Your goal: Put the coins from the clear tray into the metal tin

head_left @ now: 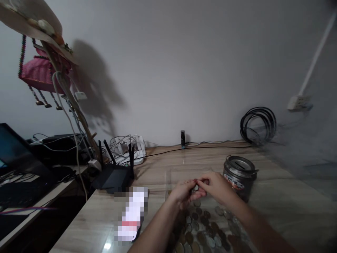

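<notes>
Above a spread of coins (196,226) on the table, my two hands meet. My left hand (184,195) is cupped palm up, with a few silver coins (195,188) in its curled fingers. My right hand (214,184) reaches over from the right, its thumb and fingertips pinched together at the left hand's fingers; what they grip is too small to make out. Just behind my right wrist stands a round metal coin tin (240,165) with a slot in its lid and a wire clasp. A clear plastic container (171,174), faintly visible, lies beyond my hands.
Left of my arm lies a lit phone (133,214), its screen blurred out. A black router (116,177) and a white power strip with cables (137,149) are behind it. A small dark bottle (183,139) and a black cable coil (258,124) are by the wall.
</notes>
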`<state>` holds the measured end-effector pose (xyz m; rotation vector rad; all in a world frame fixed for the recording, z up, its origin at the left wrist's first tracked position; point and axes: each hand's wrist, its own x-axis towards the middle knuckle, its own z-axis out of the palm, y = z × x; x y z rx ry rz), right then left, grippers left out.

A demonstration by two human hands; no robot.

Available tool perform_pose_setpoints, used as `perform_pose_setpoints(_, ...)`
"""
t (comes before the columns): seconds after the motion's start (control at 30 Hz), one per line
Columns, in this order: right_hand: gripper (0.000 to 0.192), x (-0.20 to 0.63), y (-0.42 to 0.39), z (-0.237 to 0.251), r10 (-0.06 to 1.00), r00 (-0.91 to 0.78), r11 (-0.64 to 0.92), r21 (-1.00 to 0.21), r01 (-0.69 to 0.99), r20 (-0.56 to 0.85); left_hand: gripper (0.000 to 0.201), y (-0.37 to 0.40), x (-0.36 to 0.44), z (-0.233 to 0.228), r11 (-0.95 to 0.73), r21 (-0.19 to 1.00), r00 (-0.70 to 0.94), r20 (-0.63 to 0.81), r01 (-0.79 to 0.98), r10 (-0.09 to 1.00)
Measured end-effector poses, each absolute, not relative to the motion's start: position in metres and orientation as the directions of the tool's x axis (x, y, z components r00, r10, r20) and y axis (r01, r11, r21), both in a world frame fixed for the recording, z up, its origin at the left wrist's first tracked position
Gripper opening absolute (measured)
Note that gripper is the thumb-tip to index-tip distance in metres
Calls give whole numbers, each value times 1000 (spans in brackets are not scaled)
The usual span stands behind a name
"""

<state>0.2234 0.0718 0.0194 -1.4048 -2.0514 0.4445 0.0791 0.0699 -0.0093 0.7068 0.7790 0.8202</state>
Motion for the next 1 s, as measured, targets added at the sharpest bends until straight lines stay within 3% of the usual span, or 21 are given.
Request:
perform_pose_setpoints(0.07,27,240,72,29,886,-107,351,-502,790,451,26,70,78,-7,522,751,442,-339,-405,830)
perform_pose_setpoints(0.13,28,268,76,38,804,96,218,-442,870,586,30,72,77,-6,548,696,410,-380,-464,829)
perform_pose_setpoints(0.2,28,302,85,41,760,245,33,-412,910,602,28,74,77,-4,583,637,400,-426,-505,812)
perform_pose_setpoints(0.27,25,332,95,39,804,272,-45,-402,915,529,23,75,76,-4,613,598,427,-440,-516,790)
perform_pose_setpoints(0.37,22,352,104,34,870,219,-35,-388,921,441,25,73,75,-5,612,620,457,-415,-491,786)
perform_pose_setpoints(0.47,30,333,97,36,778,220,19,-372,928,589,19,72,75,-7,555,690,438,-365,-465,821)
perform_pose_setpoints(0.57,33,285,82,36,717,100,254,-393,884,690,15,71,76,-8,502,742,433,-312,-445,846)
perform_pose_setpoints(0.63,31,251,75,30,837,-171,454,-485,747,520,20,71,78,-7,480,783,438,-298,-396,848)
perform_pose_setpoints(0.73,31,217,74,15,861,-420,496,-658,567,287,24,69,79,-3,455,818,418,-298,-352,858)
perform_pose_setpoints(0.8,30,209,75,9,865,-415,480,-704,523,282,30,67,80,1,494,808,443,-333,-322,833)
perform_pose_setpoints(0.9,29,214,76,14,873,-353,485,-681,549,337,41,67,79,4,581,767,514,-395,-272,762)
perform_pose_setpoints(1.0,25,235,75,29,881,-167,436,-620,652,443,33,68,77,3,616,729,532,-409,-298,741)
